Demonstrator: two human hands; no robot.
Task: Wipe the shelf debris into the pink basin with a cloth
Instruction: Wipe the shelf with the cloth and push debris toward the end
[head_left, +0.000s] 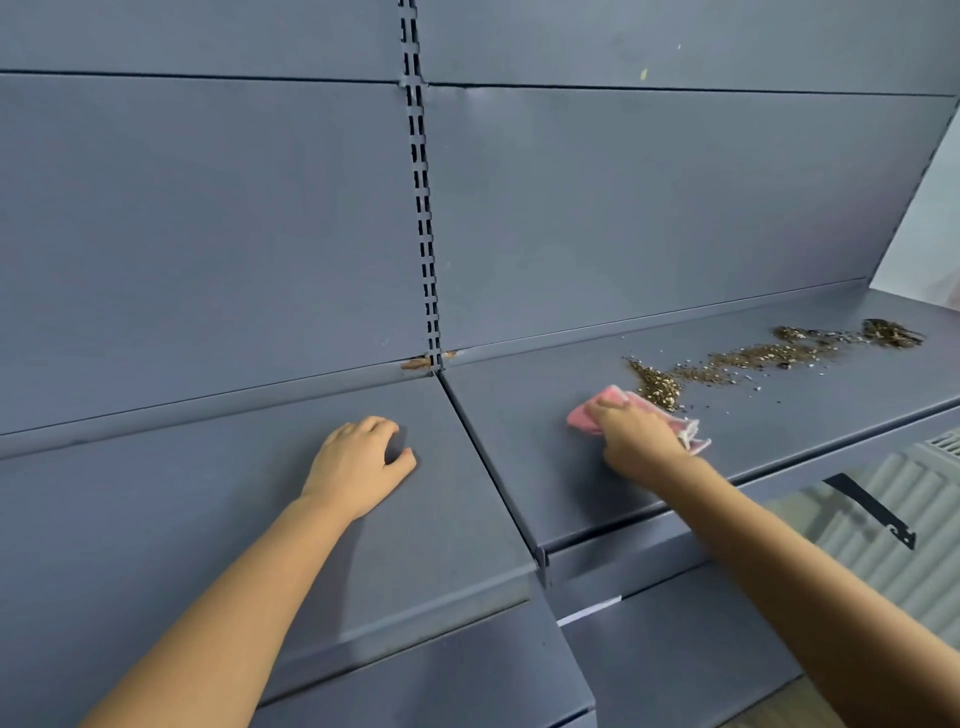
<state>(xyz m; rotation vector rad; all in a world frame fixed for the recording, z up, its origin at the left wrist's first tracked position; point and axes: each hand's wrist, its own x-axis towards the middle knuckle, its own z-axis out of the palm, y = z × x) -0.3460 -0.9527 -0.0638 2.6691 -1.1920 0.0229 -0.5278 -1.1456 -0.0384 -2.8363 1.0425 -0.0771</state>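
A trail of brown, grainy debris (753, 358) runs across the right section of the grey metal shelf (545, 415), from a small heap near the cloth to a darker heap at the far right. My right hand (636, 439) presses a pink cloth (618, 399) flat on the shelf, its edge touching the nearest heap. My left hand (361, 465) rests on the left shelf section (208, 493), fingers loosely curled, holding nothing. No pink basin is in view.
A slotted upright (423, 208) divides the grey back panels. A seam (488, 457) separates the two shelf sections. Below the right shelf edge hang a black bracket (872, 512) and a white ribbed panel (909, 499). A lower shelf (675, 649) juts out beneath.
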